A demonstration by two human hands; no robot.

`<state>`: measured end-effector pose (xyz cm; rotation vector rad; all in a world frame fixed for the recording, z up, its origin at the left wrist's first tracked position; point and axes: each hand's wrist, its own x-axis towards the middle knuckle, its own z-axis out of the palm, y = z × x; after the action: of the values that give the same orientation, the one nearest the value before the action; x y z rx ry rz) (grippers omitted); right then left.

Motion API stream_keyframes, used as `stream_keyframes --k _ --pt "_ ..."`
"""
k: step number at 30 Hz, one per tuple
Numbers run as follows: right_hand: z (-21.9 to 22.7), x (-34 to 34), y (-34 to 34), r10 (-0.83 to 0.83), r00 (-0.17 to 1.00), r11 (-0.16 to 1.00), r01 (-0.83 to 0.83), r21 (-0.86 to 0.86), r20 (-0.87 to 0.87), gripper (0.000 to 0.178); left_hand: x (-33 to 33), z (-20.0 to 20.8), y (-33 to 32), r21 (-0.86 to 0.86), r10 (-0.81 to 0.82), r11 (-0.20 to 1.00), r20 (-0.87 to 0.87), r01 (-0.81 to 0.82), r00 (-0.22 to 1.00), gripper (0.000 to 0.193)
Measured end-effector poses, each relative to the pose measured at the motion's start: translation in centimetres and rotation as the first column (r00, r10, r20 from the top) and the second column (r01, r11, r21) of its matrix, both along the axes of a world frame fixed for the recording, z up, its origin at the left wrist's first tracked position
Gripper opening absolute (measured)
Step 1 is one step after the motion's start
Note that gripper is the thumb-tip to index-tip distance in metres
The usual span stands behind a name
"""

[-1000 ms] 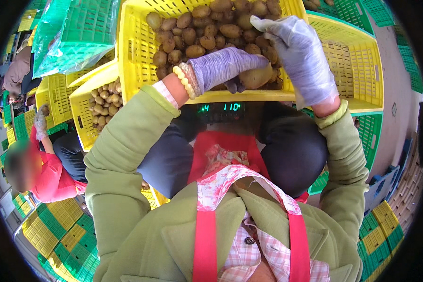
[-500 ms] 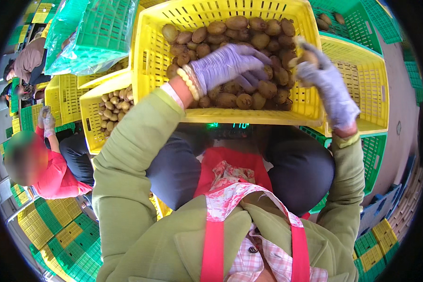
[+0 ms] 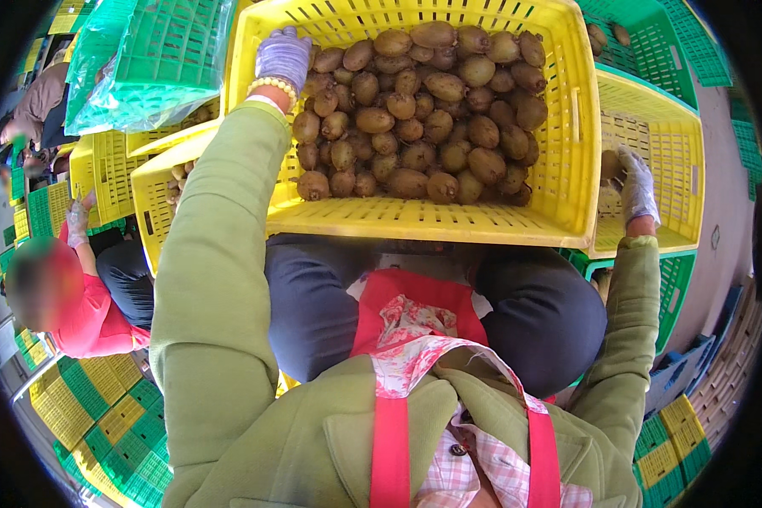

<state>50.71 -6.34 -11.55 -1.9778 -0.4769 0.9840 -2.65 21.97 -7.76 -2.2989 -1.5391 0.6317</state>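
A yellow plastic crate (image 3: 432, 222) in front of me holds many brown kiwifruit (image 3: 415, 118). At its far left side, my left hand (image 3: 282, 61), in a purple-tinted thin glove, has its fingers curled over the crate's side. My gloved right hand (image 3: 637, 184) is down inside a second yellow crate (image 3: 652, 230) on the right. Its fingers curl against a kiwifruit (image 3: 611, 164), partly hidden by the first crate's side. Just below, a paler kiwifruit (image 3: 610, 201) lies close to the hand.
A green crate wrapped in clear plastic (image 3: 173, 68) stands at the far left, above another yellow crate (image 3: 148, 212) with kiwifruit. A green crate (image 3: 643, 42) sits at the far right. To the left, a person in red (image 3: 102, 305) is seated near stacked crates (image 3: 102, 406).
My left hand has left the kiwifruit for the crate's far left side. My right hand has carried kiwifruit right and down into the second crate. The front crate has shifted, covering the lit display.
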Motion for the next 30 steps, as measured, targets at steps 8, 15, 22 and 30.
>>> stream_keyframes --k 8,15,22,30 --pt "2.8 0.1 1.4 0.186 0.962 0.98 -0.195 0.027 0.201 0.033 -0.2 3.0 -2.0 -0.356 0.314 0.928 0.599 -0.106 0.736 0.05" --pt "10.6 -6.7 2.8 0.288 0.889 0.862 -0.403 0.307 0.357 0.025 0.8 6.3 -7.1 -0.795 0.946 0.323 0.286 0.514 -0.152 0.049" --pt "19.3 -20.7 2.6 0.614 0.558 0.53 -0.815 0.232 0.557 0.055 6.0 11.2 -13.8 -0.742 0.875 0.327 0.471 0.586 0.107 0.054" --pt "19.6 -24.8 1.8 0.66 0.364 0.368 -0.919 0.139 0.658 0.075 10.3 12.3 -17.0 -0.399 0.481 0.361 0.854 0.843 0.198 0.027"
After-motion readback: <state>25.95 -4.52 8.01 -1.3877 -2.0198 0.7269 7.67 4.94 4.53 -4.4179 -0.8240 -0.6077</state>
